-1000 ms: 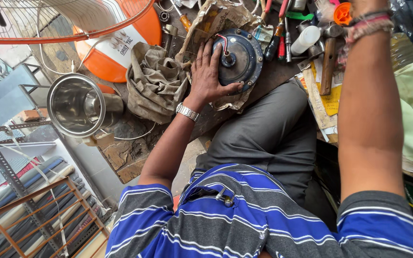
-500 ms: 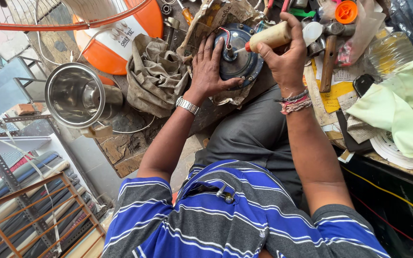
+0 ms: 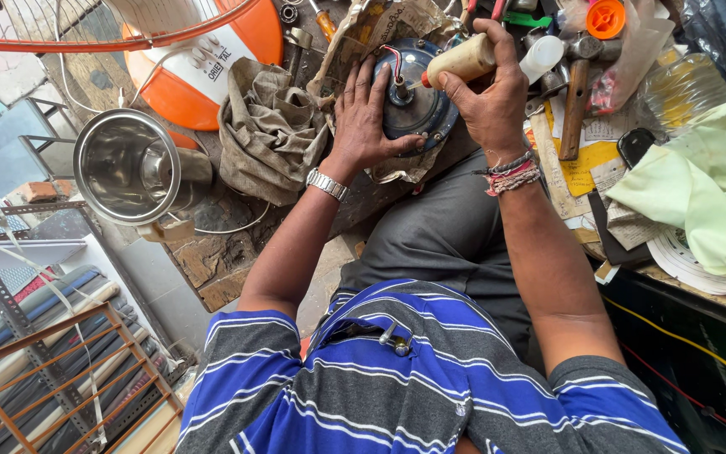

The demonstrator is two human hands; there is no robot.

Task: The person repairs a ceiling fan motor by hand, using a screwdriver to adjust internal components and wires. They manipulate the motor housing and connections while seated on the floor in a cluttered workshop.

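Motor [image 3: 413,101], a round blue casing with wires at its hub, lies on crumpled paper at the bench edge, above the person's lap. Left hand [image 3: 363,118] lies spread flat on the motor's left side, steadying it. Right hand [image 3: 489,92], which a second ago was up among the tools beyond the motor, now grips a cream bottle [image 3: 462,60] with its red nozzle at the hub. A rag [image 3: 270,130] lies left of the motor, a steel pot [image 3: 132,168] further left.

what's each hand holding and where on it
The right hand grips a cream squeeze bottle around its body, nozzle aimed at the round blue motor. The left hand lies flat on the motor's left side, steadying it.
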